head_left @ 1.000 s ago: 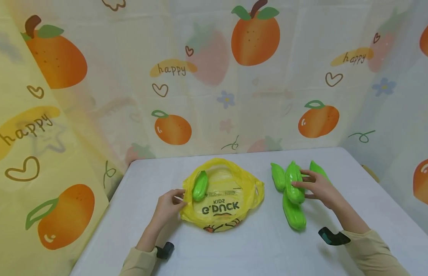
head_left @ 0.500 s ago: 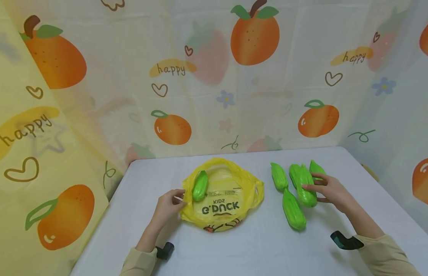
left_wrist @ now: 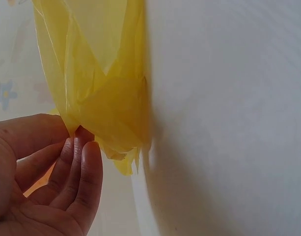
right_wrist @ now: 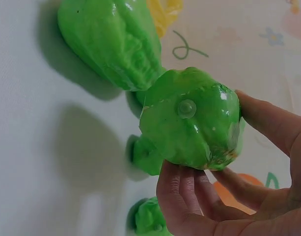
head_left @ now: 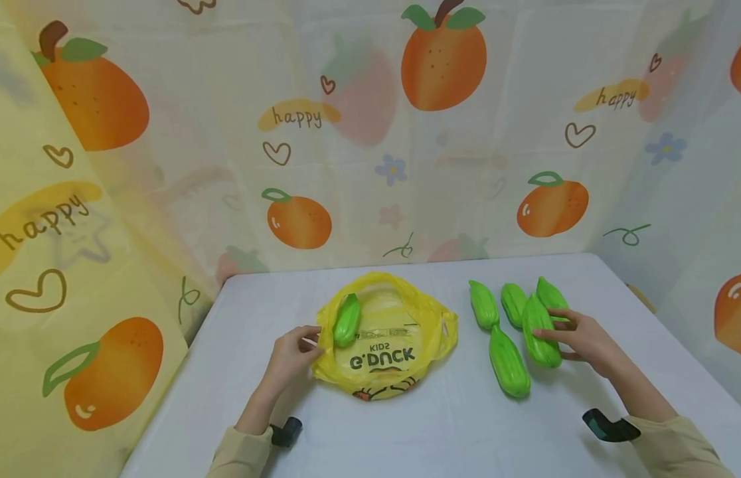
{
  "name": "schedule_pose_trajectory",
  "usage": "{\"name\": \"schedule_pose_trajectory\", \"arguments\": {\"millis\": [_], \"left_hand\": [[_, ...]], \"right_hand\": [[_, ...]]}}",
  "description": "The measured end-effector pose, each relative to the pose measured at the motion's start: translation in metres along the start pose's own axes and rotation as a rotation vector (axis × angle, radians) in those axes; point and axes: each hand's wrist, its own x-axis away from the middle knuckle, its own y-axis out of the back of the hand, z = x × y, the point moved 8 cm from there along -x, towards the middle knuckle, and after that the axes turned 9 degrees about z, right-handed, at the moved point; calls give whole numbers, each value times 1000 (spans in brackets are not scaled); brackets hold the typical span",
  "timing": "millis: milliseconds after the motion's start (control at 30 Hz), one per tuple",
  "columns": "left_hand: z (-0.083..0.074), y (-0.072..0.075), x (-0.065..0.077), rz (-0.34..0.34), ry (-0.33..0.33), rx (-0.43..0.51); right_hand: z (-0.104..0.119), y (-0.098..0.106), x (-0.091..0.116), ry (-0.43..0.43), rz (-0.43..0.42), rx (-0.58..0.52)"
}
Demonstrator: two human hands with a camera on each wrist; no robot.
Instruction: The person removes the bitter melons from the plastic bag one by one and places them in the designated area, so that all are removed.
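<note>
In the head view my left hand pinches the left edge of a yellow plastic bag. The left wrist view shows the gathered bag film between thumb and fingers. Inside the bag's open mouth lies a green ridged toy vegetable. My right hand holds another green ridged toy vegetable, tapered at the far end. From the right wrist, its blunt end faces me, with a small clear knob; the thumb lies on one side and the fingers on the other. A shadow beneath shows it is lifted off the table.
Several more green toy vegetables lie on the white table: one at far left of the group, one nearer me, one behind, and one at right. A fruit-printed curtain borders the table.
My right hand has moved to the right and slightly nearer with the green toy vegetable, away from the ones at the left of the group. My left hand keeps its place on the bag.
</note>
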Motion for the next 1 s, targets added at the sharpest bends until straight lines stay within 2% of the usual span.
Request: {"name": "schedule_pose_trajectory", "arguments": {"millis": [167,367,1000], "left_hand": [[-1,-1,0,4,-1,7],[0,-2,0,8,11,12],[-1,0,-2,3,-15,12]], "right_hand": [[-8,-1,-1,-36,2,-6],[-15,-5,-1,-34,11,-6],[-29,-20,-2,-68,67,-7]]}}
